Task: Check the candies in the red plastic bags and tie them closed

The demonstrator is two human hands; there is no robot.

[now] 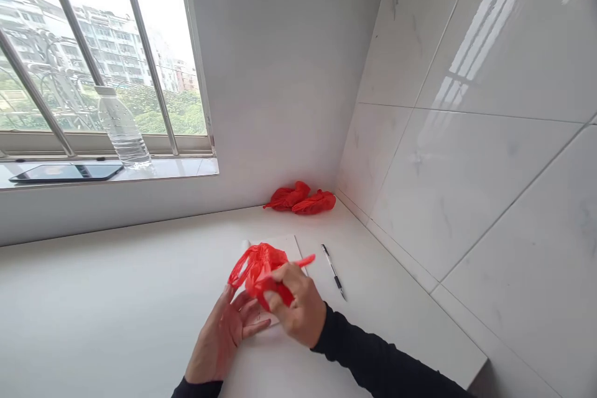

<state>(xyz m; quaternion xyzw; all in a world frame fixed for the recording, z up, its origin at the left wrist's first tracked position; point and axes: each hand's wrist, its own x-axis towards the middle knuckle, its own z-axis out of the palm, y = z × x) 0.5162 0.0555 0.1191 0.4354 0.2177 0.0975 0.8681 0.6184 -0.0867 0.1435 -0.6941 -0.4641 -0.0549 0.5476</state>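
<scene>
A crumpled red plastic bag (265, 264) is held above the white table. My right hand (298, 308) is closed around its lower part, and a twisted red end sticks out past the fingers. My left hand (224, 333) is cupped beneath and to the left of the bag with its fingers apart. One of its fingertips is at the bag's looped handle; whether it presses on it cannot be made out. Behind the bag and the hands lies a white notepad or paper (291, 245), mostly covered. A black-and-clear pen (333, 270) rests to the right of it.
Two bundled red plastic bags (303, 199) lie against the wall at the table's back corner. On the window sill stand a water bottle (124, 130) and, lying flat, a dark tablet (68, 173). Tiled wall (443, 199) bounds the white table (116, 298) on the right.
</scene>
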